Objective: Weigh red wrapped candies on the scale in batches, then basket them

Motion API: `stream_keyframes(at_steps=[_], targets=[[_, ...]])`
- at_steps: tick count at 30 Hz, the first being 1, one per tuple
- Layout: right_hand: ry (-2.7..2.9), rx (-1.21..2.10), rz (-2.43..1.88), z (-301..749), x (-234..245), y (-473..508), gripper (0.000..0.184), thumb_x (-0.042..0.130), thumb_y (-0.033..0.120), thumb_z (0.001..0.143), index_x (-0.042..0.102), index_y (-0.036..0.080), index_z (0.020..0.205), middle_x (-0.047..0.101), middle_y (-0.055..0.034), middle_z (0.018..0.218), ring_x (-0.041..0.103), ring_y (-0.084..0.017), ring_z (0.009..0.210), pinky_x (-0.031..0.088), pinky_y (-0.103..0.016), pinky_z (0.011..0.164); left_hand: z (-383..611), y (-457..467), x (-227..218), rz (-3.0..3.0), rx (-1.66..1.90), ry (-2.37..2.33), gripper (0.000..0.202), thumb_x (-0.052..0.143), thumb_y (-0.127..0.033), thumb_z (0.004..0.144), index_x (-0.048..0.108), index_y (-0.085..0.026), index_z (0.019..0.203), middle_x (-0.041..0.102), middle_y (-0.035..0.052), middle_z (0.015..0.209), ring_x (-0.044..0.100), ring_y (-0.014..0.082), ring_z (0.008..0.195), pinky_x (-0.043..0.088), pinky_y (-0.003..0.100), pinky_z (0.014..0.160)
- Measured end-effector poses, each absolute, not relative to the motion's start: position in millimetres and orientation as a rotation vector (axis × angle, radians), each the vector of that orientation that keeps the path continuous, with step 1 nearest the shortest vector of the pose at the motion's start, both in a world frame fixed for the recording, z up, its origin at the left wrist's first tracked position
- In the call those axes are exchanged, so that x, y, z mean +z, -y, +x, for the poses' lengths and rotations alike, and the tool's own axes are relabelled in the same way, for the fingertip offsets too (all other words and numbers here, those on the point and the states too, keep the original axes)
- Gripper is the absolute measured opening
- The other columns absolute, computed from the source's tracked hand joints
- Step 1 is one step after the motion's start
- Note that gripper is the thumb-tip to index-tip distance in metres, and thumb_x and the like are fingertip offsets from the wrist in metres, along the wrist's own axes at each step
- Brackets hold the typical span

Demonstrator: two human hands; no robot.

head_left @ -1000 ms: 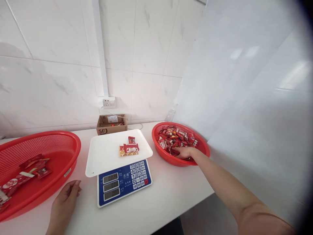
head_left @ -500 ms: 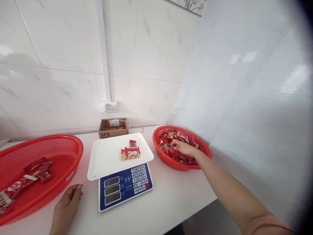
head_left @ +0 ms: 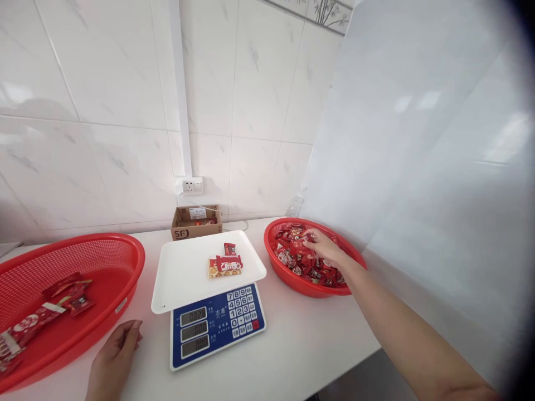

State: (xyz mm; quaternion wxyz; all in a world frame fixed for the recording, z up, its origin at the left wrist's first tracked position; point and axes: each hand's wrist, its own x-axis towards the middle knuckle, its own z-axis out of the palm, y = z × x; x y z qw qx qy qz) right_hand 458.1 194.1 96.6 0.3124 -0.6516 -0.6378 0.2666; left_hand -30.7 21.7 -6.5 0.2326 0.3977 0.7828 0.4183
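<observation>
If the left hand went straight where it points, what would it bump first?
Probably the scale: the left hand points toward its tray, though their heights are hard to tell.

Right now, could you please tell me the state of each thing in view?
Scale: on, digits showing
Tray: on scale, bearing packets
Left basket: partly filled
Right basket: heaped with packets
Cardboard box: open, partly filled
Left hand: loosely curled
Right hand: holding red packet
</observation>
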Motion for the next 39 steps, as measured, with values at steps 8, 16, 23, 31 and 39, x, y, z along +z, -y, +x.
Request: stream_keyframes(at_steps=[8, 16, 23, 31, 39], targets=[[1.602, 0.651, -1.463, 406, 132, -181, 0.031, 0.05, 0.025, 0.079, 0.047, 0.023, 0.109, 0.059, -0.0048, 0.109, 0.057, -0.017, 0.101, 0.048, -0.031, 0.083, -26, -19, 2, 1.095, 1.196, -2.132, 0.038, 0.048, -0.056, 0.065, 0.056, -0.023, 0.081, 0.062, 0.0004, 0.069, 0.06, 0.0209, 0.069, 0.046, 0.032, 0.069], [1.603, 1.487, -1.11, 267, 122, -172, 0.034, 0.061, 0.012, 0.07, 0.051, 0.022, 0.101, 0.063, 0.0005, 0.08, 0.061, -0.012, 0.07, 0.05, -0.026, 0.065, -23, -17, 0, 1.12, 1.265, -2.093, 0.038, 0.047, -0.057, 0.067, 0.057, -0.022, 0.079, 0.059, 0.0, 0.067, 0.057, 0.0184, 0.067, 0.044, 0.03, 0.067], [1.618, 1.586, -1.192, 231, 116, -189, 0.044, 0.062, 0.006, 0.069, 0.054, 0.017, 0.111, 0.061, -0.0022, 0.083, 0.06, -0.011, 0.069, 0.05, -0.026, 0.069, -25, -18, -7, 1.124, 1.325, -2.056, 0.041, 0.048, -0.059, 0.066, 0.058, -0.021, 0.077, 0.057, -0.0007, 0.062, 0.054, 0.0177, 0.061, 0.044, 0.03, 0.062], [1.627, 1.416, -1.167, 253, 127, -193, 0.046, 0.057, 0.007, 0.074, 0.051, 0.016, 0.119, 0.058, -0.0116, 0.111, 0.062, -0.014, 0.085, 0.053, -0.028, 0.075, -22, -19, 0, 1.13, 1.304, -2.047, 0.04, 0.048, -0.058, 0.065, 0.057, -0.021, 0.077, 0.056, -0.0005, 0.062, 0.053, 0.0178, 0.061, 0.044, 0.03, 0.063], [2.158, 0.571, -1.371, 284, 123, -185, 0.033, 0.054, 0.021, 0.08, 0.06, 0.022, 0.112, 0.065, -0.0058, 0.11, 0.062, -0.018, 0.092, 0.045, -0.033, 0.087, -23, -18, -3, 1.116, 1.267, -2.051, 0.039, 0.047, -0.058, 0.067, 0.055, -0.022, 0.079, 0.056, -0.0011, 0.065, 0.054, 0.0174, 0.065, 0.043, 0.029, 0.066]])
